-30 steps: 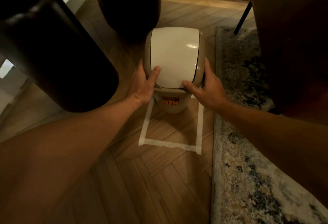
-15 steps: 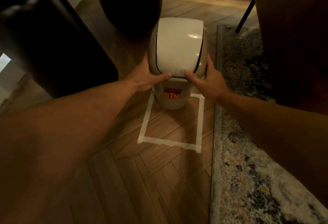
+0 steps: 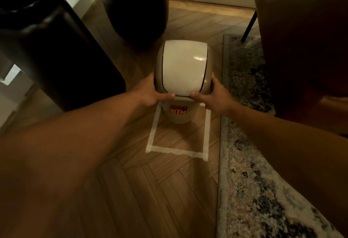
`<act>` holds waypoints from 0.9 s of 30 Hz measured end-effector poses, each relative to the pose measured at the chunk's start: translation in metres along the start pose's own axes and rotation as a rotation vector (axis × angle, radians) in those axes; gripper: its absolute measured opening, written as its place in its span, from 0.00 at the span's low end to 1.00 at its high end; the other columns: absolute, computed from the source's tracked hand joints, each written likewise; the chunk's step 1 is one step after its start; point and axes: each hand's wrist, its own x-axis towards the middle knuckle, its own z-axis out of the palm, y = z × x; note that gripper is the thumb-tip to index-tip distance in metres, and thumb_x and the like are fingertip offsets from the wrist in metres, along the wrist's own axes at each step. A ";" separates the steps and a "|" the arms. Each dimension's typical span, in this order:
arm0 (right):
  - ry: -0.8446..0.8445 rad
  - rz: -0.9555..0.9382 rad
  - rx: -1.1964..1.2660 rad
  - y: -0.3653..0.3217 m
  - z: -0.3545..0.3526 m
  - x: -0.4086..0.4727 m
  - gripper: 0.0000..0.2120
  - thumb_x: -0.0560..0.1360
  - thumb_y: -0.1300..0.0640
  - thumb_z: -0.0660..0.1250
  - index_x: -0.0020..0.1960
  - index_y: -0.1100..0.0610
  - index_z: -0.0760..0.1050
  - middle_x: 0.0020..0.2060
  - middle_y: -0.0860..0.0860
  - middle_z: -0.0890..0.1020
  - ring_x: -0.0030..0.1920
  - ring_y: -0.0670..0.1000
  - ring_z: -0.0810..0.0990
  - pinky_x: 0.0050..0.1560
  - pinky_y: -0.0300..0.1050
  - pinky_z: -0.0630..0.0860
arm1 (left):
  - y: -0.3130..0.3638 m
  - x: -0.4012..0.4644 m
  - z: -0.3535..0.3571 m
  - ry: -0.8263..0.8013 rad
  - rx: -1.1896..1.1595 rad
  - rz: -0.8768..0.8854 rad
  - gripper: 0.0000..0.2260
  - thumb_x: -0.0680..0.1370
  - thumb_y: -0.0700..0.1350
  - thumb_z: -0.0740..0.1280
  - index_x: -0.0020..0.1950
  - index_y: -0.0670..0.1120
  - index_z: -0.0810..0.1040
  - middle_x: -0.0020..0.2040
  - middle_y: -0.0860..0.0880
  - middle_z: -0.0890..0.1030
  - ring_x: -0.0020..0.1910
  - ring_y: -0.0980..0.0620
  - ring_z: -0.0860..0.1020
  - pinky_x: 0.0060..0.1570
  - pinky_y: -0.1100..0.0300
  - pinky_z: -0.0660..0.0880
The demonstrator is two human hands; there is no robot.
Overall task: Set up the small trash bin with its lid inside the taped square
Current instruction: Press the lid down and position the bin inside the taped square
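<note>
A small beige trash bin with an orange label stands upright on the wood floor in the far half of the white taped square. Its domed lid, with a white swing flap, sits on top of it. My left hand clasps the lid's left side with the thumb on its front rim. My right hand clasps the right side, thumb on the front rim too. The far edge of the square is hidden behind the bin.
A dark leather seat looms at left and another dark rounded seat stands just behind the bin. A patterned rug borders the square on the right, with a brown chair and its thin black leg on it.
Both thumbs slid down from the white flap to the lid's front rim. The bin with its lid appears lower and sits further within the taped square.
</note>
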 end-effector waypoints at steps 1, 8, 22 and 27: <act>-0.009 0.021 0.002 0.000 0.000 -0.005 0.54 0.62 0.42 0.84 0.81 0.42 0.59 0.69 0.46 0.79 0.68 0.52 0.80 0.53 0.57 0.86 | 0.000 -0.004 0.001 -0.008 0.000 -0.012 0.52 0.65 0.54 0.83 0.82 0.52 0.57 0.76 0.49 0.71 0.75 0.49 0.69 0.69 0.56 0.68; -0.040 0.086 -0.061 -0.003 0.002 -0.046 0.53 0.70 0.50 0.82 0.83 0.40 0.52 0.70 0.47 0.78 0.63 0.54 0.81 0.32 0.42 0.81 | 0.000 -0.035 0.005 -0.064 -0.003 -0.051 0.50 0.67 0.50 0.83 0.81 0.50 0.57 0.77 0.48 0.70 0.76 0.48 0.67 0.66 0.60 0.64; -0.135 0.131 -0.139 -0.013 -0.003 -0.092 0.57 0.74 0.59 0.79 0.85 0.42 0.41 0.58 0.30 0.70 0.48 0.42 0.82 0.38 0.48 0.86 | 0.001 -0.076 0.002 -0.151 -0.021 -0.074 0.50 0.65 0.49 0.83 0.80 0.53 0.58 0.76 0.51 0.69 0.75 0.52 0.67 0.74 0.50 0.67; -0.146 0.122 -0.127 -0.011 -0.001 -0.098 0.57 0.74 0.59 0.79 0.84 0.41 0.41 0.71 0.45 0.72 0.50 0.44 0.84 0.38 0.48 0.86 | -0.003 -0.080 0.001 -0.158 -0.047 -0.084 0.52 0.64 0.47 0.84 0.81 0.50 0.57 0.77 0.50 0.70 0.75 0.53 0.68 0.74 0.49 0.67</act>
